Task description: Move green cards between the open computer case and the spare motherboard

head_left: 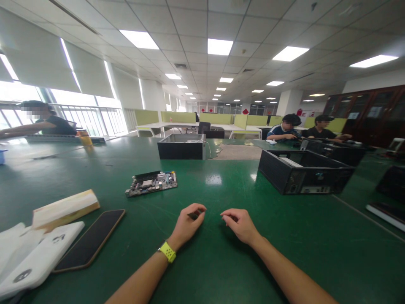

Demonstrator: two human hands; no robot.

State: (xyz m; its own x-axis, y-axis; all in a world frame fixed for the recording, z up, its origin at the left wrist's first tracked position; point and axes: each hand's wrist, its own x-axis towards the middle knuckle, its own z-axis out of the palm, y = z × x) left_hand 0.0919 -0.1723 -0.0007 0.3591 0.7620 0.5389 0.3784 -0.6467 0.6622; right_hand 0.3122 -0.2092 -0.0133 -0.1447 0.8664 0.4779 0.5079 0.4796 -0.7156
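Observation:
Both of my hands are over the green tabletop (202, 270), close together with a gap between them. My left hand (188, 223), with a yellow-green watch strap (167, 251) at the wrist, has its fingers curled towards the thumb. A dark patch shows inside that curl; whether it is an object or shaded table I cannot tell. Facing it, my right hand (242, 223) is curled with thumb and forefinger near each other, and anything in it is hidden. A computer motherboard (153, 184) lies beyond my left hand. Beyond my right hand sits an open black computer case (303, 173).
Another open case (182, 148) stands at the far edge. At left lie a dark-screened phone (91, 240), a white pouch (41, 259) and a tissue pack (66, 209). More black cases (335, 150) are at right. People sit at left (53, 120) and far right (284, 126).

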